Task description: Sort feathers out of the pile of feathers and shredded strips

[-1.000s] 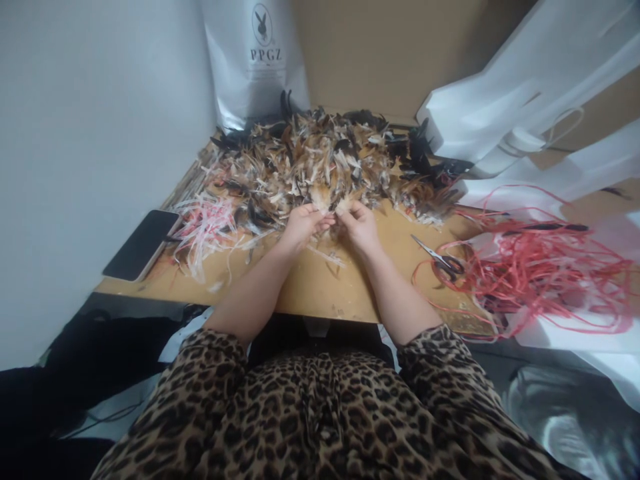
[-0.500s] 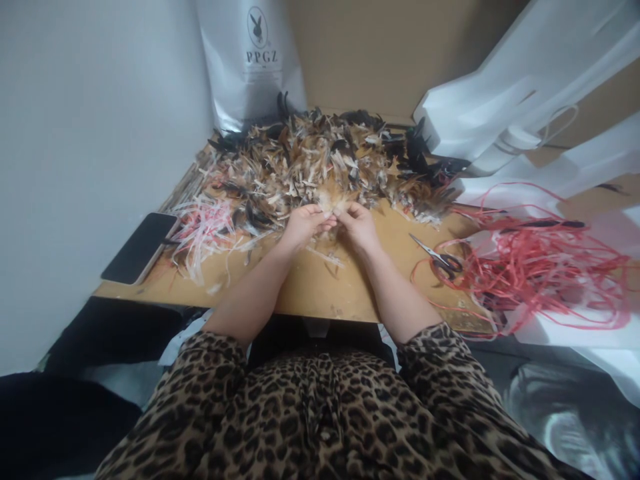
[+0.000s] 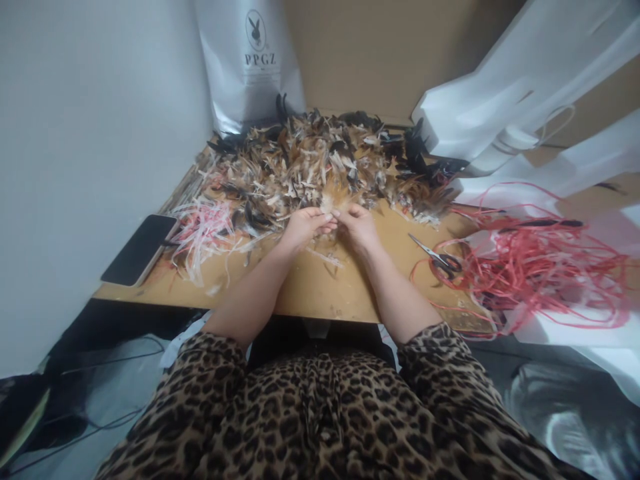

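Observation:
Between my two hands is a small tuft of light brown, fluffy feathers [image 3: 336, 199], pinched at its base. My left hand [image 3: 307, 225] is closed on it, thumb and fingertips together. From the other side my right hand [image 3: 357, 225] pinches the same base, its fingertips touching the left ones. How many feathers the tuft has I cannot tell. Just beyond my hands lies a broad heap of brown, white and black feathers [image 3: 300, 160]. Scissors with black handles [image 3: 440, 259] rest on the wooden table [image 3: 325, 293] to the right of my right forearm.
A phone [image 3: 140, 250] lies at the table's left edge beside shredded pink and white strips [image 3: 205, 233]. Tangled red plastic ribbon [image 3: 540, 267] spreads on the right. A white printed bag [image 3: 253, 73] stands behind the heap, and white foam pieces [image 3: 480, 100] are at the back right.
My hands stay at nearly the same spot, still pinching the tuft, which now fans out a little more. At lower left, a dark shape has moved away, showing floor and cables.

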Demonstrator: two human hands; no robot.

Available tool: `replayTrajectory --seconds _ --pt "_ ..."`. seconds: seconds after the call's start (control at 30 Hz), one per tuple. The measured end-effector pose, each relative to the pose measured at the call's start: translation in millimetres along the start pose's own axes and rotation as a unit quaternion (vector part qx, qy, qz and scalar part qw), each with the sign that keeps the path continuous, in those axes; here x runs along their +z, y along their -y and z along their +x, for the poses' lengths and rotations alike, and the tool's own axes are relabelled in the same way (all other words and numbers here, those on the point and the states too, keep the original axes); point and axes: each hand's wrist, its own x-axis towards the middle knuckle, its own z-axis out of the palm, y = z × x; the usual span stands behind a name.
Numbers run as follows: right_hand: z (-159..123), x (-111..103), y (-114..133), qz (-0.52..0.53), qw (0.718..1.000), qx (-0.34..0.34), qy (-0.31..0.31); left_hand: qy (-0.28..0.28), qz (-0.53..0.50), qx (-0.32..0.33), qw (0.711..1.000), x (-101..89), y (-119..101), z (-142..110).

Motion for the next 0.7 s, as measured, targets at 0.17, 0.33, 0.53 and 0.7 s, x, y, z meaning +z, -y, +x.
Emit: replayTrajectory --seconds 0.17,0.33,0.53,0.7 --pt "-0.3 0.5 0.5 0.027 0.999 0.028 0.0 0.01 0.005 -0.011 1.0 -1.6 -1.4 -1.8" --pt "-2.4 2.1 6.3 0.034 0.999 0.034 0.001 0.02 0.031 0.002 0.999 -4.4 0.6 0.5" --pt "-6.0 4.3 11.0 -0.015 1.0 -0.016 -0.007 0.001 0.062 0.046 0.997 -2.6 2.2 2.1" --pt "-4.5 1.4 8.7 -0.035 0.999 -0.038 -0.004 0.017 0.087 0.058 0.994 -2.8 2.1 0.7"
